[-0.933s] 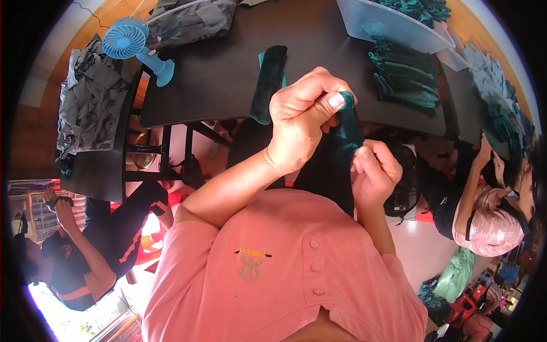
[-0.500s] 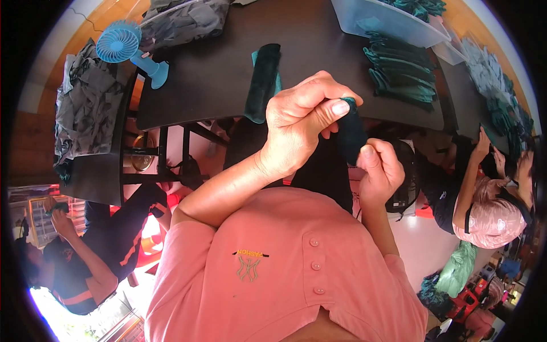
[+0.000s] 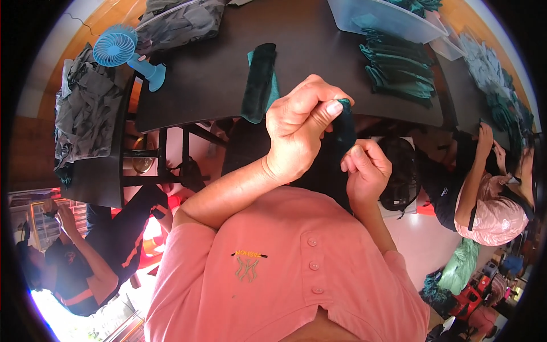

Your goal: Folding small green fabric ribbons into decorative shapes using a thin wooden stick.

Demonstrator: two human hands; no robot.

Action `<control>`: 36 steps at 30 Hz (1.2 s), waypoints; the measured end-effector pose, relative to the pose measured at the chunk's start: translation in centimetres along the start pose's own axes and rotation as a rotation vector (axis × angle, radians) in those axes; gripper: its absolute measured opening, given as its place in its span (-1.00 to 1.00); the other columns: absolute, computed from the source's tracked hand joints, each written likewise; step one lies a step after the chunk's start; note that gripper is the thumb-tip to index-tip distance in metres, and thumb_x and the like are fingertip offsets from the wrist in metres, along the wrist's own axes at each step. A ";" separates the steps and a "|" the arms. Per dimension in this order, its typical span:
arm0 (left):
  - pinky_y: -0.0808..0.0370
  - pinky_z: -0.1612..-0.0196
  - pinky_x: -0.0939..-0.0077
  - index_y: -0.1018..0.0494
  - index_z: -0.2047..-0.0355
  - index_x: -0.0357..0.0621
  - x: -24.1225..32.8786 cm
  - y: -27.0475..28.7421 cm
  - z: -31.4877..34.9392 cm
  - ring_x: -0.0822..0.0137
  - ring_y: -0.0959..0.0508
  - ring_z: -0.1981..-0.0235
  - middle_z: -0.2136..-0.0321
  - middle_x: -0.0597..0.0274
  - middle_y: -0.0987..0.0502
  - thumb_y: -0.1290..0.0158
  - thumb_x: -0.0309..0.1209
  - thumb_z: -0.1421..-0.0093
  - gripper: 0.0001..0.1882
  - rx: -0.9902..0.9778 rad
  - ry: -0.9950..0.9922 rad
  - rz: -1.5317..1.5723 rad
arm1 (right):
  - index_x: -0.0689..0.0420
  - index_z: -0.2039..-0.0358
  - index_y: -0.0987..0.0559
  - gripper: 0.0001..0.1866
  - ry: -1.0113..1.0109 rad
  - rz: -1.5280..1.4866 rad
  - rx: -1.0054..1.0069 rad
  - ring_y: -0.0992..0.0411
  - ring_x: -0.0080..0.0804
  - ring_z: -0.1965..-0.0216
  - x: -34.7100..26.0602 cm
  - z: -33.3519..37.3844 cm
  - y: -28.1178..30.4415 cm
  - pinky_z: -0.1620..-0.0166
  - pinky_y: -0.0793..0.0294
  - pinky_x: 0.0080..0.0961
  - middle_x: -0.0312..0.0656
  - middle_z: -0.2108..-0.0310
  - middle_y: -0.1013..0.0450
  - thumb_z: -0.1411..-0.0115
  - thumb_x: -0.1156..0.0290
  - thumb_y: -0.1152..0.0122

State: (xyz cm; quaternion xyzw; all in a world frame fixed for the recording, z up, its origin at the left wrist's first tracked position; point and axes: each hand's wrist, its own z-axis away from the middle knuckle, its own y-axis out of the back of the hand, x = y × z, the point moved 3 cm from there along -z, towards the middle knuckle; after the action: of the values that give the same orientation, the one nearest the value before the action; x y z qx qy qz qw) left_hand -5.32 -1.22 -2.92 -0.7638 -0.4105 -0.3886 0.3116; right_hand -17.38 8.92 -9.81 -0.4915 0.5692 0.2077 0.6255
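Between my two hands is a narrow strip of dark green velvety fabric [image 3: 345,130], held above my lap at the table's near edge. My left hand [image 3: 297,126] pinches its upper end between thumb and bent index finger. My right hand [image 3: 367,170], its fingers curled, grips the lower end. Part of the strip is hidden behind the fingers. Beyond my left hand, a flat dark green fabric piece [image 3: 259,80] lies on the black table [image 3: 319,51], with a lighter teal side showing along its edges.
A stack of green velvet pieces [image 3: 397,65] and a translucent bin [image 3: 387,25] stand at the right. A blue fan [image 3: 117,45] and piles of grey patterned fabric [image 3: 91,108] are at the left. People work on both sides, one in a pink patterned top [image 3: 491,211].
My right hand has moved left, closer to my left hand, and the strip between them looks narrower. The view has shifted slightly.
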 end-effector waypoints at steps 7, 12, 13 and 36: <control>-0.31 0.57 0.71 -0.48 0.34 -0.27 -0.6 -0.2 -0.2 0.59 -0.35 0.60 0.41 0.26 -0.52 -0.06 -0.62 -0.20 -0.97 -0.092 -0.168 -0.015 | 0.31 0.49 -0.50 -0.82 -0.098 -0.148 0.009 -0.22 -0.59 0.64 -0.7 -0.2 -0.5 0.52 -0.26 -0.62 -0.28 0.67 -0.31 -0.16 0.46 -0.20; -0.30 0.58 0.69 -0.48 0.34 -0.27 -0.5 0.0 -0.5 0.56 -0.35 0.61 0.43 0.21 -0.51 -0.07 -0.63 -0.19 -0.96 -0.098 -0.124 0.017 | 0.31 0.50 -0.51 -0.84 -0.015 -0.098 -0.009 -0.22 -0.60 0.64 -1.1 -0.2 -0.6 0.52 -0.22 -0.65 -0.29 0.66 -0.32 -0.15 0.48 -0.21; -0.30 0.58 0.69 -0.48 0.35 -0.28 -0.4 0.1 -0.5 0.56 -0.35 0.61 0.44 0.21 -0.50 -0.07 -0.63 -0.19 -0.96 -0.082 -0.154 0.008 | 0.32 0.50 -0.51 -0.85 0.065 -0.003 0.018 -0.22 -0.62 0.63 -1.3 -0.4 -0.3 0.51 -0.21 -0.66 -0.29 0.66 -0.33 -0.14 0.50 -0.21; -0.47 0.26 0.66 -0.52 0.12 -0.28 -1.5 2.2 -1.5 0.48 -0.44 0.32 0.33 0.28 -0.47 -0.28 -0.66 0.06 -0.58 -0.186 0.314 0.295 | 0.30 0.39 -0.54 -0.92 0.423 0.397 0.034 -0.20 -0.75 0.54 -1.6 -1.1 1.1 0.48 -0.13 -0.79 -0.37 0.49 -0.40 -0.10 0.64 -0.28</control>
State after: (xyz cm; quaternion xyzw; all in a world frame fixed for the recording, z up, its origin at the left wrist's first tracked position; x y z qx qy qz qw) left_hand -4.45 -4.09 -3.79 -0.7711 -0.2030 -0.4892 0.3533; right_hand -19.24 8.92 -8.58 -0.3925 0.7755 0.2093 0.4480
